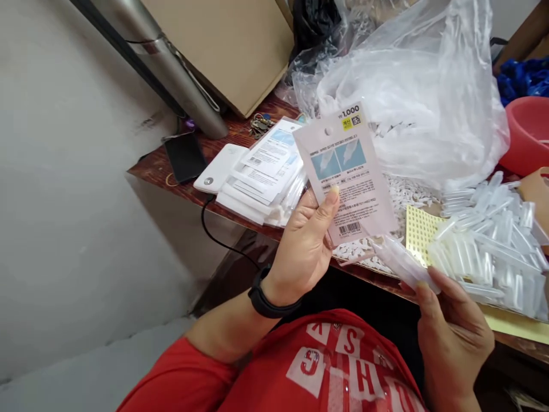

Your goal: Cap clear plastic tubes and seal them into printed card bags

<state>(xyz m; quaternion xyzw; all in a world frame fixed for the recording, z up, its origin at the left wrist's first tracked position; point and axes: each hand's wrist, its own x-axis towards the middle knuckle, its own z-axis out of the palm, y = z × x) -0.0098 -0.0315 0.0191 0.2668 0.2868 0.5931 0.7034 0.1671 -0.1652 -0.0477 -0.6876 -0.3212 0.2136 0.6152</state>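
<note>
My left hand point(306, 246), with a black band on its wrist, pinches a printed packaging card point(355, 200) by its lower left edge, the thumb on top. The card shows a barcode, two small blue pictures and the price 1,000. Lower right, my right hand point(452, 326) grips translucent plastic tubes point(405, 260) by their near end between thumb and fingers; I cannot tell how many. Their far end lies close to the card's bottom edge; whether they touch is unclear. Beside my right hand is a heap of similar clear tubes point(501, 234).
Small white plastic pieces point(407, 194) spread under the card. A yellow sticker sheet point(418, 229) lies by the tubes. Left are stacked packaged cards point(266, 171), a white device point(223, 166), a phone point(185, 156) and a steel flask point(189, 86). Behind stand a plastic bag point(420, 97) and red bowl point(525, 134).
</note>
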